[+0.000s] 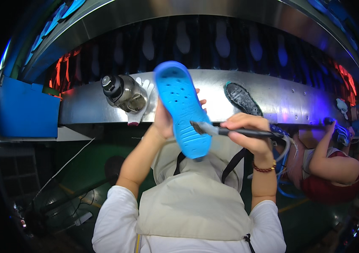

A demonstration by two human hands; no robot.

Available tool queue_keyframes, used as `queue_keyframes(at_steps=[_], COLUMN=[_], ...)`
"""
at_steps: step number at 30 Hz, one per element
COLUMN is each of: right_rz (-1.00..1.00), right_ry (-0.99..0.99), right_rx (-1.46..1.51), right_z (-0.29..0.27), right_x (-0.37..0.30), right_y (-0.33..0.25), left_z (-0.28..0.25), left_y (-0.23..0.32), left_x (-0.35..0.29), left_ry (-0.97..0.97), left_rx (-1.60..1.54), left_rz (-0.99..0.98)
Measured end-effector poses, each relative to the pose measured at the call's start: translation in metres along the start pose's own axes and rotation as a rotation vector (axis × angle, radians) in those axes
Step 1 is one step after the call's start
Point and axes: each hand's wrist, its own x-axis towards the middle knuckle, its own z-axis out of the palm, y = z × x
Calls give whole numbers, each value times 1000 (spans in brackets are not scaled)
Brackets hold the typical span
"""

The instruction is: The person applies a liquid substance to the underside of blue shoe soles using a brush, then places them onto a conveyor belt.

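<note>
My left hand (163, 116) grips a bright blue shoe sole (181, 101) from its left edge, with fingertips showing past the right edge. Several small oval hollows dot its wider far part, and grooves cross the near end. My right hand (249, 130) is closed round the black handle of a brush (204, 128). The dark-tipped bristles lie over the sole's near half; whether they touch it I cannot tell. A thin pale tube (288, 147) runs close behind the handle.
Ahead is a metal ledge (204, 80) holding a clear black-lidded bottle (126, 95), a white glove (145, 86) and a dark sole-shaped piece (242, 98). Beyond, a dark conveyor (204, 42) carries several soles. A blue box (27, 107) stands left; another person (331, 164) sits right.
</note>
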Motion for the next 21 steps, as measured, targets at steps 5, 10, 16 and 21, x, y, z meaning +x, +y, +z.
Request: queue_keyframes(at_steps=[5, 10, 16, 21], right_rz=[293, -213, -9, -192], right_ry=[132, -279, -138, -114], right_rx=[-155, -654, -303, -383], right_z=[16, 43, 24, 39], right_x=[4, -8, -1, 1], right_y=[32, 10, 1, 1], left_z=[-3, -11, 13, 31], left_y=[-29, -15, -12, -15], left_x=[8, 1, -4, 1], left_ry=[26, 216, 150, 161], left_rx=[-86, 9, 0, 55], left_rz=[-82, 45, 120, 180])
